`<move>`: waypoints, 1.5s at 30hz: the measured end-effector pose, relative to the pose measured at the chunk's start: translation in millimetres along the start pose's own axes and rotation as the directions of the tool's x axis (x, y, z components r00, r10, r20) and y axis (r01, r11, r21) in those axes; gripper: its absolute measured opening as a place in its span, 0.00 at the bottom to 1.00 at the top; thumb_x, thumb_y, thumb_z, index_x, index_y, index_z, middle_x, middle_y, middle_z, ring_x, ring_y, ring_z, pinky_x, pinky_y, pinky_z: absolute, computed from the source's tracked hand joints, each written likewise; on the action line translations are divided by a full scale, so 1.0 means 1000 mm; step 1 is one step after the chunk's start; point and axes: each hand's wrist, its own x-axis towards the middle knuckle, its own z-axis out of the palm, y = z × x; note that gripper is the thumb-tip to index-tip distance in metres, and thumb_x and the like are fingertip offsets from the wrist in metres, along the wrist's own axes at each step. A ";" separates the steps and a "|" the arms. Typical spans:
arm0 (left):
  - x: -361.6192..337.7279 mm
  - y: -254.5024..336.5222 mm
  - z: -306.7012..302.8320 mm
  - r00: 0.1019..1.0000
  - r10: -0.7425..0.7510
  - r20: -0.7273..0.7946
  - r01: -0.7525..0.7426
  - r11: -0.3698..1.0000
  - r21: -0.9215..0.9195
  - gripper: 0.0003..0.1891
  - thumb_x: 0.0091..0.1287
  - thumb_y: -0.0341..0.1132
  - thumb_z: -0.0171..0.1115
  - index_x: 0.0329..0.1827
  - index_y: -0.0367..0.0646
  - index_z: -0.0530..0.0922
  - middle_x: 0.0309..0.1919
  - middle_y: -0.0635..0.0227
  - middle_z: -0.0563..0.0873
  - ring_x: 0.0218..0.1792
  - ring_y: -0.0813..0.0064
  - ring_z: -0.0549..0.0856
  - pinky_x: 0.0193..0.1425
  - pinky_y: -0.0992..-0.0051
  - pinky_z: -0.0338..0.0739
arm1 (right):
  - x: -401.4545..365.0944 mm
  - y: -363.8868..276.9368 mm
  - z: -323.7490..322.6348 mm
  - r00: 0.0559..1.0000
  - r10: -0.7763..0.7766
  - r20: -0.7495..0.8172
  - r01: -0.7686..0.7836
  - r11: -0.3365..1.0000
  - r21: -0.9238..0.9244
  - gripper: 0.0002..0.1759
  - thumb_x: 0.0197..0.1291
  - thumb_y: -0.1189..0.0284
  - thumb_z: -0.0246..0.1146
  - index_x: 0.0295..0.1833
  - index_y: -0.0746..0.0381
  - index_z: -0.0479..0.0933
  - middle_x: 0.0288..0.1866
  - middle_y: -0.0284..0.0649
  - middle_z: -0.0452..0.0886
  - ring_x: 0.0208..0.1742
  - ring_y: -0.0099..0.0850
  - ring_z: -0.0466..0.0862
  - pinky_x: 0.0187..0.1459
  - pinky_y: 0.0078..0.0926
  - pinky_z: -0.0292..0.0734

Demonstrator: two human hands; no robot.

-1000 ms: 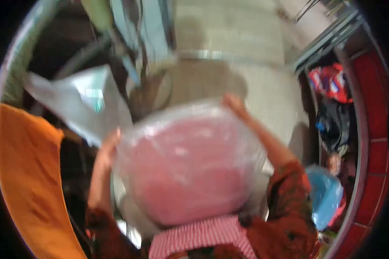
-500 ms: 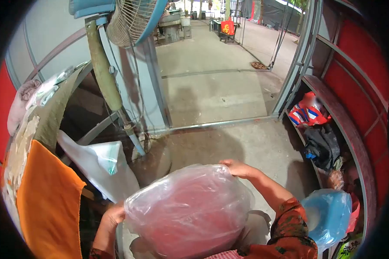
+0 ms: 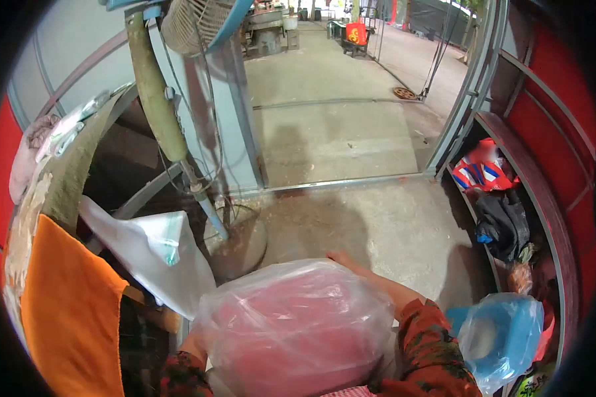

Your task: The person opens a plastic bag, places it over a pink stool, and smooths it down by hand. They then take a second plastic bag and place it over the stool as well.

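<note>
A large red or pink object wrapped in clear plastic (image 3: pixel 298 324) rests over the person's lap. My right hand (image 3: pixel 341 259) is at its far upper edge, mostly behind the plastic, with only part of the fingers showing. At the left edge of the bundle is my left hand (image 3: pixel 195 334), largely hidden by the plastic and blurred, so its fingers cannot be made out. Both forearms come from patterned red sleeves around the bundle's sides.
An orange cloth (image 3: pixel 73 311) and a white sheet (image 3: pixel 155 255) lie to the left. A standing fan (image 3: pixel 202 23) has a round base. On the right are a shelf (image 3: pixel 543 218) with clothes and a blue container (image 3: pixel 500 334) in plastic. A doorway opens ahead.
My right hand has slid left and behind the plastic's far edge. My left hand has moved lower and is more covered. The plastic lies closer over the red object.
</note>
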 end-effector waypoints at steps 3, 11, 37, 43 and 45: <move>0.020 -0.013 0.002 1.000 0.000 0.017 0.000 1.000 0.021 0.16 0.64 0.33 0.66 0.55 0.43 0.82 0.43 0.70 0.87 0.43 0.73 0.85 0.47 0.70 0.80 | -0.016 -0.011 0.000 0.999 0.031 0.033 -0.031 0.999 -0.006 0.15 0.56 0.62 0.65 0.42 0.62 0.81 0.36 0.45 0.84 0.38 0.30 0.81 0.39 0.33 0.74; 0.038 -0.050 -0.003 0.997 0.052 0.060 -0.060 0.987 0.148 0.16 0.64 0.33 0.65 0.55 0.43 0.82 0.43 0.70 0.87 0.43 0.74 0.85 0.47 0.70 0.80 | -0.032 -0.002 0.001 0.993 0.116 0.029 -0.115 0.992 -0.059 0.15 0.56 0.62 0.66 0.43 0.62 0.81 0.37 0.41 0.84 0.39 0.30 0.83 0.38 0.32 0.75; 0.002 -0.210 -0.067 0.974 -0.205 0.096 0.124 0.836 0.535 0.17 0.64 0.33 0.65 0.56 0.44 0.81 0.45 0.68 0.86 0.42 0.74 0.85 0.45 0.71 0.79 | -0.146 -0.062 -0.061 0.981 0.194 0.024 -0.195 0.960 0.203 0.14 0.57 0.63 0.67 0.42 0.62 0.82 0.37 0.37 0.84 0.39 0.28 0.83 0.37 0.30 0.76; -0.089 -0.189 -0.130 0.991 0.008 -0.132 0.036 0.946 0.322 0.18 0.64 0.33 0.65 0.57 0.43 0.80 0.46 0.67 0.86 0.41 0.74 0.85 0.45 0.73 0.79 | -0.212 -0.100 -0.118 0.929 0.366 -0.049 -0.355 0.921 0.163 0.09 0.60 0.68 0.63 0.41 0.61 0.81 0.34 0.32 0.83 0.36 0.23 0.81 0.36 0.25 0.75; -0.151 -0.129 -0.101 0.980 0.068 -0.185 0.014 0.913 0.407 0.19 0.63 0.32 0.65 0.58 0.41 0.78 0.48 0.66 0.85 0.41 0.74 0.84 0.45 0.73 0.78 | -0.239 -0.119 -0.130 0.921 0.385 -0.050 -0.377 0.918 0.124 0.07 0.61 0.71 0.62 0.41 0.62 0.81 0.34 0.31 0.82 0.35 0.21 0.81 0.35 0.22 0.75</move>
